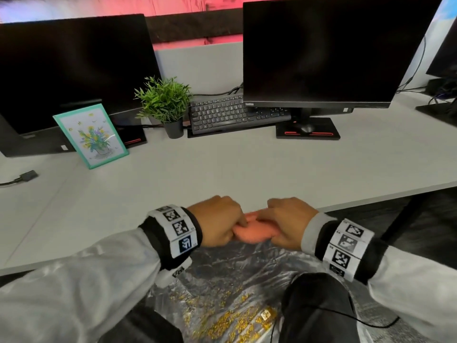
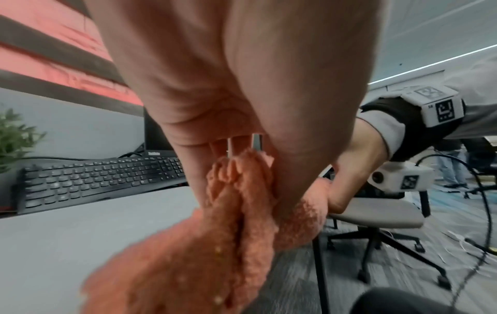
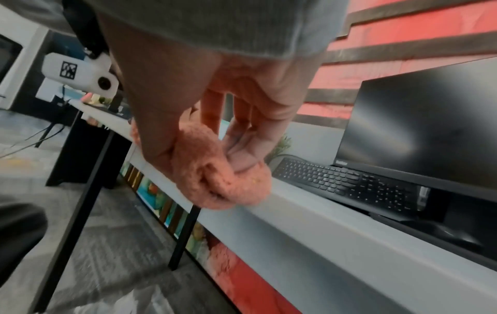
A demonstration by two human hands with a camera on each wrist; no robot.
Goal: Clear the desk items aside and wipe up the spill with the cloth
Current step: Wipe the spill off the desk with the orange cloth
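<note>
An orange fluffy cloth (image 1: pixel 252 231) is bunched between both hands just past the desk's near edge (image 1: pixel 371 204). My left hand (image 1: pixel 217 224) grips its left end, fingers curled round the folds; the cloth (image 2: pixel 228 223) hangs below the palm with a few yellow crumbs stuck to it. My right hand (image 1: pixel 284 224) pinches the right end, and the cloth (image 3: pixel 215 176) is rolled under the thumb and fingers. Below, on a silvery sheet (image 1: pixel 222 273) over the floor, lie several yellow crumbs (image 1: pixel 235 323).
At the back of the grey desk stand a framed flower picture (image 1: pixel 90 134), a small potted plant (image 1: pixel 164 105), a black keyboard (image 1: pixel 227 113) and two dark monitors (image 1: pixel 321 50). A cable plug (image 1: pixel 27 175) lies at the left. An office chair (image 2: pixel 376 216) is on the right.
</note>
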